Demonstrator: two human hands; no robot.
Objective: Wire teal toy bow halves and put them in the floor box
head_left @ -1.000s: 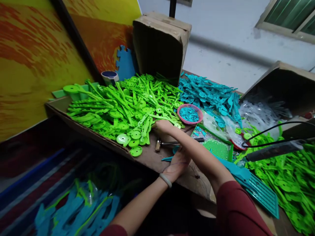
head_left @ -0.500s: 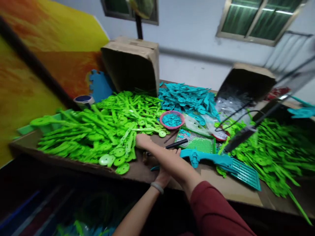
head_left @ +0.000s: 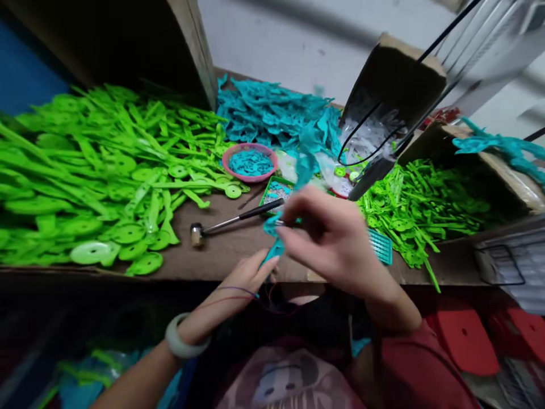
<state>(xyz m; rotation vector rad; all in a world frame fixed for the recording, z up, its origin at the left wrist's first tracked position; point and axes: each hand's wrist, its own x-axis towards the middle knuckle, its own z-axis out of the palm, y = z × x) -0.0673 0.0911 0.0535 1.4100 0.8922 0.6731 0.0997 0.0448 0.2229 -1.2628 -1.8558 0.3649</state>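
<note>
My left hand (head_left: 251, 272) is closed around the lower end of a long teal plastic part (head_left: 305, 165), which stands tilted up over the table edge. Its upper end is blurred. Thumb and finger of my right hand (head_left: 336, 236) are pinched together against the part's middle. A tiny silvery glint shows at those fingertips, too small to name. Thin red and blue wires (head_left: 238, 292) trail by my left hand. On the table just beyond, a small hammer (head_left: 225, 224) with a black grip lies flat.
Lime-green plastic parts (head_left: 114, 170) are heaped at left, more (head_left: 409, 210) at right. Behind lie a teal pile (head_left: 272, 111) and a pink bowl (head_left: 249, 177) of small teal pieces. A green tray (head_left: 272, 187) is partly hidden. A black rod (head_left: 374, 176) slants in at right.
My right hand has come back from the green heap at left to the teal part. That part has been raised from the table and turned upward in my left hand. The view has swung down and closer.
</note>
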